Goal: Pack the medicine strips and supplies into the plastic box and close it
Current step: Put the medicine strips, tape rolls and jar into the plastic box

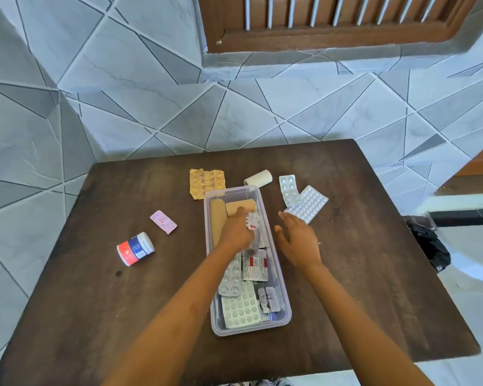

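A clear plastic box (281, 288) stands open in the middle of the dark wooden table (95, 288). It holds several blister strips and tan bandage strips. My left hand (236, 232) is inside the box, fingers closed on a small white and red medicine strip (253, 222). My right hand (299, 240) hovers open just right of the box, holding nothing. Two silver blister strips (304, 201) lie right of the box. A white roll (258, 178) and a gold foil strip (207, 183) lie beyond the box. A pink strip (163, 222) and a white bottle (135, 248) lie to the left.
The table stands against a grey tiled wall under a wooden window frame (332, 37). A black bag (427, 246) lies on a white surface past the table's right edge. No lid is in view.
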Demonstrator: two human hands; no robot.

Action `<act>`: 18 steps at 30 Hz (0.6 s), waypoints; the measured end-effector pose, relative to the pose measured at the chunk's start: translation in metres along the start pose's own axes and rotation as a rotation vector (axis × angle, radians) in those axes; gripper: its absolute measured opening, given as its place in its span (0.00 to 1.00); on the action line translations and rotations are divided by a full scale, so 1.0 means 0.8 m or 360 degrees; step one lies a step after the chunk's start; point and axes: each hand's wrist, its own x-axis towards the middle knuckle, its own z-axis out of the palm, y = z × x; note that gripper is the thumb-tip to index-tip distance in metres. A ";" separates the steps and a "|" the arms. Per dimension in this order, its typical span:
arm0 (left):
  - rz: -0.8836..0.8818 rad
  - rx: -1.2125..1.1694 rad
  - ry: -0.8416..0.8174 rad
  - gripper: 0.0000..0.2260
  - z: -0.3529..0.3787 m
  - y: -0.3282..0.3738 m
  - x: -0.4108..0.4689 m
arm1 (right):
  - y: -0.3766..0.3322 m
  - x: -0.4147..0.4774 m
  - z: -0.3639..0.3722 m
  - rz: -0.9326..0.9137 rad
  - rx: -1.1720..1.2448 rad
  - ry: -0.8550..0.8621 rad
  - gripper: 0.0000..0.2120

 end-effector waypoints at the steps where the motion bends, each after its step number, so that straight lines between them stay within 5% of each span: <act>1: -0.0012 0.0094 -0.0037 0.23 0.011 -0.001 0.003 | 0.004 0.002 -0.001 0.0007 -0.0024 -0.0015 0.19; 6: -0.0006 0.0728 0.0158 0.16 0.011 -0.002 0.006 | 0.026 0.017 -0.002 0.0160 -0.0111 -0.0072 0.20; 11: 0.0403 0.0439 0.0534 0.11 -0.024 0.068 0.030 | 0.050 0.044 -0.011 0.0465 -0.0134 -0.0048 0.25; 15: 0.0470 0.0406 0.0177 0.14 0.004 0.112 0.090 | 0.078 0.076 -0.033 0.0599 -0.0145 -0.0082 0.34; 18: 0.0536 0.0801 -0.0128 0.31 0.031 0.122 0.144 | 0.097 0.102 -0.042 0.0649 -0.0225 -0.0233 0.45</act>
